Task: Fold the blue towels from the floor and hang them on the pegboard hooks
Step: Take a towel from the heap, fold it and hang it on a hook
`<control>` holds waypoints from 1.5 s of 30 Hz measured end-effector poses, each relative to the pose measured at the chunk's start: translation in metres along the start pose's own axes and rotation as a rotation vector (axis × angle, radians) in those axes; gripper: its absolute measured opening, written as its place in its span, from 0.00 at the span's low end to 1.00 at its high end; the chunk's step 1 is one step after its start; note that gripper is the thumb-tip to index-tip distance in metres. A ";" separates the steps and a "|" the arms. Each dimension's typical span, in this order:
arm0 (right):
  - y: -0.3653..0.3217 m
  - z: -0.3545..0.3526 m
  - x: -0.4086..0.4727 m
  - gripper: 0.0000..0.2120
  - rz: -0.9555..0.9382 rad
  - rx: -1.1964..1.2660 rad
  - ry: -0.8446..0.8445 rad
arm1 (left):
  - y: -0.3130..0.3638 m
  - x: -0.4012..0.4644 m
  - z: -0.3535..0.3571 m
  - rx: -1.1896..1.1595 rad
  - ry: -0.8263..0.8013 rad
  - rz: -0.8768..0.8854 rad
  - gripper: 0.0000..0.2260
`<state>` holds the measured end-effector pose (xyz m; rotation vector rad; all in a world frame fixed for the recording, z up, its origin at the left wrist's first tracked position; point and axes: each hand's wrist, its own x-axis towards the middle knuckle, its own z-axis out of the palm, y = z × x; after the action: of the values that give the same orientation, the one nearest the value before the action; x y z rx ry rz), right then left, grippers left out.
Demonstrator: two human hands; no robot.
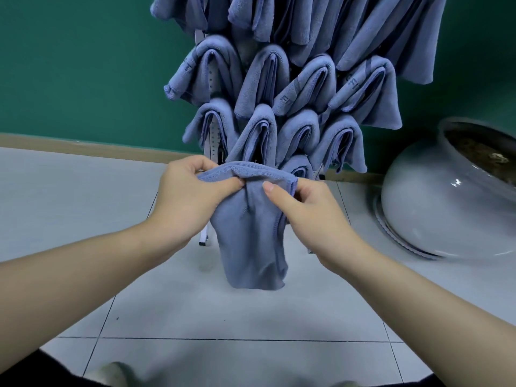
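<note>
Your left hand [185,195] and right hand [303,208] each kept a pinching grip on the folded top edge of one blue towel [251,233] (its lower end hung just above the floor [223,317]), held before the pegboard [208,141] crowded with hung towels [279,88].

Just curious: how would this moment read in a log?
left hand: pinching folded towel | right hand: pinching it | pegboard: nearly full

This looks like a plain indoor room, perhaps a utility or training space: pale grey floor tiles [251,311], a dark green painted wall [83,65] with a beige skirting strip [83,142], and a large white glazed ceramic pot [446,196] at right.
</note>
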<state>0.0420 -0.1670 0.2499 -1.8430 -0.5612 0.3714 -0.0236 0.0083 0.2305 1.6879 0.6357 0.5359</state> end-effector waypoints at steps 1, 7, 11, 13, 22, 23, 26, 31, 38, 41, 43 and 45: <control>0.000 0.003 -0.001 0.21 -0.014 -0.026 -0.004 | 0.000 -0.001 0.001 0.007 0.023 0.000 0.13; 0.012 0.027 -0.015 0.19 -0.037 -0.107 -0.066 | -0.004 -0.009 0.007 0.111 0.083 0.032 0.12; 0.020 0.041 -0.023 0.14 0.033 -0.059 -0.074 | -0.007 -0.013 0.012 0.131 0.075 0.008 0.11; 0.024 0.046 -0.024 0.11 0.062 -0.042 -0.065 | -0.007 -0.017 0.013 0.096 0.040 -0.006 0.10; 0.025 0.035 -0.012 0.16 0.134 0.043 0.037 | -0.003 -0.041 0.015 -0.029 -0.362 0.152 0.20; 0.023 0.033 -0.011 0.16 0.129 0.041 0.043 | -0.003 -0.043 0.015 -0.044 -0.379 0.172 0.25; 0.020 0.028 -0.008 0.17 0.075 -0.001 0.057 | -0.001 -0.043 0.016 -0.125 -0.336 0.186 0.24; 0.016 0.028 -0.012 0.14 0.018 0.002 0.032 | -0.001 -0.038 0.015 -0.166 -0.251 0.167 0.11; 0.006 0.027 -0.018 0.09 -0.119 0.060 -0.052 | -0.002 -0.028 0.008 -0.032 -0.196 0.163 0.15; 0.001 0.023 -0.012 0.08 -0.158 0.102 -0.017 | 0.003 -0.022 0.007 -0.052 -0.352 0.117 0.20; -0.005 0.019 -0.010 0.08 -0.178 0.128 -0.028 | 0.008 -0.022 0.008 -0.104 -0.508 0.042 0.15; -0.010 0.016 -0.009 0.09 -0.210 0.126 -0.052 | 0.009 -0.020 0.008 -0.159 -0.611 -0.029 0.13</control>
<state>0.0248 -0.1566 0.2536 -1.6404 -0.7433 0.3064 -0.0319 -0.0127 0.2373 1.5759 0.1668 0.0311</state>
